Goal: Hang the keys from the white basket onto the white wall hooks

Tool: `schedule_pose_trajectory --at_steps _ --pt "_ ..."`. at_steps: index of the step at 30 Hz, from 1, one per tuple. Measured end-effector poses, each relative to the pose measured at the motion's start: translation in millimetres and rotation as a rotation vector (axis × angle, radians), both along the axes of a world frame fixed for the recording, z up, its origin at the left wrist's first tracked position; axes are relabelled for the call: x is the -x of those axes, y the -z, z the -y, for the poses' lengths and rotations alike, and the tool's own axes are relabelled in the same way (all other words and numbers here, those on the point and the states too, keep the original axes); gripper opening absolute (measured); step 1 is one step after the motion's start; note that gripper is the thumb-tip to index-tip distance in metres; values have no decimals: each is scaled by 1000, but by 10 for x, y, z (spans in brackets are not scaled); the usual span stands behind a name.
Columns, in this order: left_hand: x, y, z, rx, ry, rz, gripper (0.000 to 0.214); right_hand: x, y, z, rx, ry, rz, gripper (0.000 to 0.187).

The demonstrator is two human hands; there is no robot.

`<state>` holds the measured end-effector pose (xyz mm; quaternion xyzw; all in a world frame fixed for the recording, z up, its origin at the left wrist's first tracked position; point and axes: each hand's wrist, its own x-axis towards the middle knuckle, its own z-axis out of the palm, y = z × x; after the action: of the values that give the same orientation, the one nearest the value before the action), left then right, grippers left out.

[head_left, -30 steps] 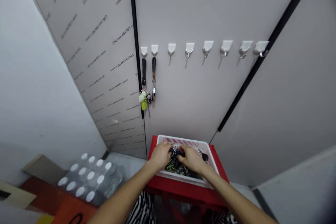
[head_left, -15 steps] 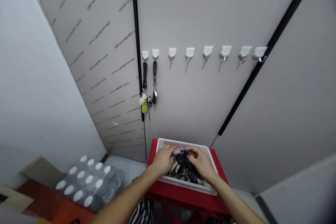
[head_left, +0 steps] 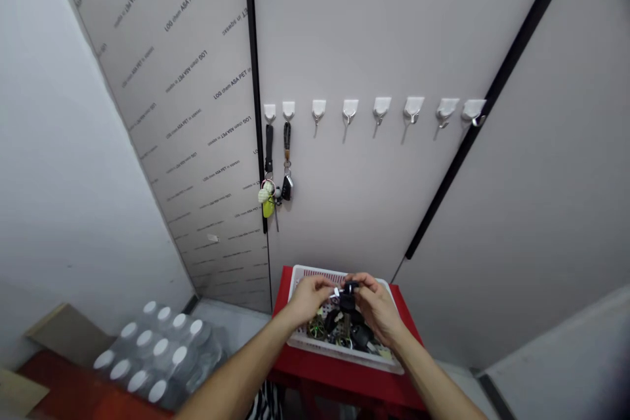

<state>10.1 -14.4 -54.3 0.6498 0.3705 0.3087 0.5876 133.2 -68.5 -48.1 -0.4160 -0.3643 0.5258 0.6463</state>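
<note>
Both of my hands meet above the white plastic basket (head_left: 294, 279), pinching a bunch of keys (head_left: 348, 302) with black heads and a shiny metal part. My left hand (head_left: 308, 300) has its fingertips closed at the bright metal end. The fingers of my right hand (head_left: 378, 310) are closed around the black part. Under them in the basket lie several loose keys and key fobs (head_left: 363, 336), some black and some brassy or greenish. My fingers partly hide the held keys, so their exact number is unclear.
The basket stands on a red stool or small table (head_left: 339, 377). Several white hooks (head_left: 350, 108) run along the wall; the two leftmost carry a strap with a green-tagged key bunch (head_left: 267, 200) and a strap with a car key fob (head_left: 288, 188). Capped bottles (head_left: 162, 348) stand at lower left.
My hands have lifted the black-headed keys from the pile, and a bright metal part now shows between my fingertips. The view has shifted slightly.
</note>
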Motion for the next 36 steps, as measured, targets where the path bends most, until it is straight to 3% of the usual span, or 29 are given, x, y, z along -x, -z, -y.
schedule_pose_trajectory --at_steps 3,6,12,15,18,22,28,32,36 --pt "37 -123 -77 -39 -80 -5 17 -28 -6 8 21 11 60 9" --pt "63 -269 -114 -153 -44 -51 18 -25 -65 18 41 12 227 10" --pt "75 -640 -113 -474 91 -180 18 91 -258 -7 -37 -62 758 17" --pt "73 -785 -142 -548 41 -145 19 111 -383 -120 -88 -4 843 21" --pt "61 -846 -212 -496 -68 35 22 111 -647 -326 -166 34 832 23" --pt "9 -963 -349 -347 -61 216 21 156 -1180 -659 -235 138 797 24" --pt "-60 -1514 -617 -270 -209 305 12 319 -1920 -1113 -299 276 643 24" --pt "-68 -1799 -802 -291 -275 330 13 403 -2169 -1366 -340 343 631 26" --pt "-74 -1890 -929 -343 -316 226 16 410 -2198 -1572 -319 428 763 33"
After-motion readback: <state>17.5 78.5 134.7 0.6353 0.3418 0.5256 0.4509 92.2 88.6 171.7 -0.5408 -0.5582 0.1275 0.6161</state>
